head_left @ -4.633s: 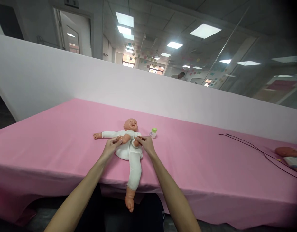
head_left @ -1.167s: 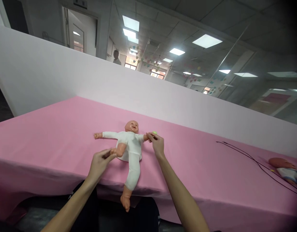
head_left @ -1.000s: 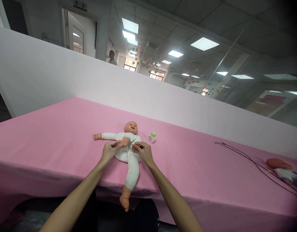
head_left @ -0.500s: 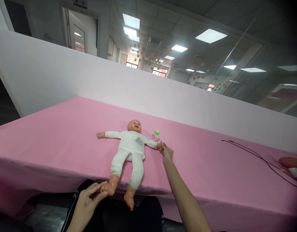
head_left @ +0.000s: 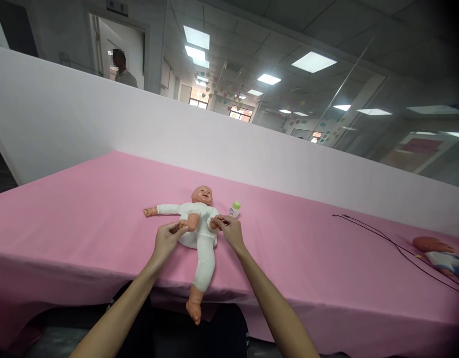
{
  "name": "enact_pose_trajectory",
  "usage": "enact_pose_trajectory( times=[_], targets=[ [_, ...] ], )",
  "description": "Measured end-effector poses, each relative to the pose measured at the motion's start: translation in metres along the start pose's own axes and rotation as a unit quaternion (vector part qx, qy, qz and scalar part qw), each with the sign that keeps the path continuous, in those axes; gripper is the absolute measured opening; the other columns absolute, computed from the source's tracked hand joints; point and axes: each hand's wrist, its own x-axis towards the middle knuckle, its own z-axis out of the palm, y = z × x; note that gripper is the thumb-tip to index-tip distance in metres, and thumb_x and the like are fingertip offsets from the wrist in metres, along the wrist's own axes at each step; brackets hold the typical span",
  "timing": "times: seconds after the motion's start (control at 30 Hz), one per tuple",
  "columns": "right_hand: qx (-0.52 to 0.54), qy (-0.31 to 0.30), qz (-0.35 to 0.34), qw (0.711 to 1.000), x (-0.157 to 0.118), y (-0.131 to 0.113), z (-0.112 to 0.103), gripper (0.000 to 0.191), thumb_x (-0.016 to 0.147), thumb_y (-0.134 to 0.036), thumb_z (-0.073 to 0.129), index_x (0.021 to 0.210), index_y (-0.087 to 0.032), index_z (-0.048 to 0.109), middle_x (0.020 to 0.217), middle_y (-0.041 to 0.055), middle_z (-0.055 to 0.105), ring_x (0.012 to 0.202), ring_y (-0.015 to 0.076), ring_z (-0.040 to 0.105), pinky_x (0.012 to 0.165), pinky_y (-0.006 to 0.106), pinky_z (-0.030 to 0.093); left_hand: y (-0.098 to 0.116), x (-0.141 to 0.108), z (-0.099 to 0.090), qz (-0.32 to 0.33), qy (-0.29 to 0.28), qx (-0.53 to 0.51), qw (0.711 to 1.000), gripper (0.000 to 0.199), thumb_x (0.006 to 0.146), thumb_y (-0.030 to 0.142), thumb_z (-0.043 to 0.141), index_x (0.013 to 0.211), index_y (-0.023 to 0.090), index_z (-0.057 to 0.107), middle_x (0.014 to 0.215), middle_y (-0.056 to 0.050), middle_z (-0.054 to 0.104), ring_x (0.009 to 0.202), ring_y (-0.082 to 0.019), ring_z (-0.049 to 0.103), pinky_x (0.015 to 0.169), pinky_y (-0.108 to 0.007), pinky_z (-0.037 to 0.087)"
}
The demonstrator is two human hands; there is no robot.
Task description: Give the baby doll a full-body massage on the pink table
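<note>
A baby doll [head_left: 198, 240] with a white cloth body lies on its back on the pink-covered table [head_left: 289, 248], head away from me. My left hand [head_left: 168, 237] is closed on the doll's foot at picture left, with that leg folded up over the belly. Between the fingers of my right hand [head_left: 229, 229] is the doll's hand at picture right, its arm bent in toward the body. The other doll leg hangs over the table's front edge, and the other arm stretches out to the left. Just beyond my right hand stands a small clear bottle [head_left: 234, 210] with a green cap.
Black cables [head_left: 382, 238] run across the table's right side. A second doll [head_left: 434, 248] lies at the right edge, partly out of frame. Behind the table rises a white partition [head_left: 214, 144] with glass above. Someone [head_left: 123, 69] stands in the doorway at upper left.
The held foot has come up from the table's front edge to over the doll's belly. The held doll hand has moved inward to its side. A person has appeared in the doorway.
</note>
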Motion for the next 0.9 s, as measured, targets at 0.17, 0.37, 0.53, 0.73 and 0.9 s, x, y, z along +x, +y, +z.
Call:
enact_pose_trajectory(
  times=[0.17, 0.37, 0.53, 0.73, 0.9],
  targets=[
    [0.154, 0.183, 0.19, 0.952, 0.03, 0.042, -0.055, 0.04, 0.069, -0.047, 0.09, 0.081, -0.011, 0.078, 0.069, 0.0028, 0.07, 0.061, 0.0119, 0.059, 0.064, 0.025, 0.053, -0.015, -0.089, -0.036, 0.014, 0.009, 0.104, 0.994, 0.034, 0.081, 0.048, 0.081, 0.099, 0.021, 0.085, 0.088, -0.006, 0.077, 0.081, -0.023, 0.071, 0.071, -0.029, 0.056],
    [0.182, 0.271, 0.339, 0.882, 0.025, 0.082, -0.075, 0.026, 0.074, -0.02, 0.087, 0.068, -0.014, 0.063, 0.059, -0.0014, 0.06, 0.051, 0.0078, 0.053, 0.053, 0.019, 0.052, -0.055, -0.166, -0.032, 0.017, 0.036, 0.113, 0.993, 0.029, 0.078, 0.047, 0.085, 0.099, 0.026, 0.086, 0.074, -0.002, 0.069, 0.064, -0.017, 0.067, 0.06, -0.024, 0.056],
    [0.158, 0.236, 0.358, 0.89, 0.021, 0.078, -0.076, 0.017, 0.075, -0.016, 0.08, 0.084, -0.013, 0.066, 0.064, -0.0007, 0.06, 0.051, 0.0086, 0.05, 0.048, 0.019, 0.046, -0.075, -0.177, -0.024, 0.072, 0.033, 0.131, 0.988, 0.025, 0.084, 0.044, 0.083, 0.102, 0.028, 0.085, 0.078, -0.002, 0.071, 0.063, -0.017, 0.069, 0.059, -0.023, 0.058],
    [0.079, 0.15, 0.209, 0.963, -0.041, 0.025, -0.078, 0.035, 0.084, -0.043, 0.077, 0.103, -0.017, 0.064, 0.099, 0.0075, 0.068, 0.073, 0.0121, 0.06, 0.058, 0.02, 0.048, -0.06, -0.174, -0.047, 0.189, -0.048, 0.21, 0.958, 0.035, 0.082, 0.04, 0.087, 0.115, 0.03, 0.081, 0.093, -0.003, 0.076, 0.071, -0.017, 0.072, 0.06, -0.023, 0.059],
    [0.098, -0.369, 0.258, 0.888, -0.146, -0.014, -0.057, 0.06, 0.089, -0.074, 0.064, 0.095, -0.015, 0.063, 0.081, 0.0078, 0.072, 0.067, 0.0167, 0.067, 0.061, 0.026, 0.048, -0.021, -0.104, -0.072, 0.24, 0.062, 0.29, 0.924, 0.024, 0.098, 0.033, 0.067, 0.079, 0.022, 0.076, 0.079, -0.003, 0.073, 0.071, -0.016, 0.067, 0.065, -0.026, 0.054]
  ],
)
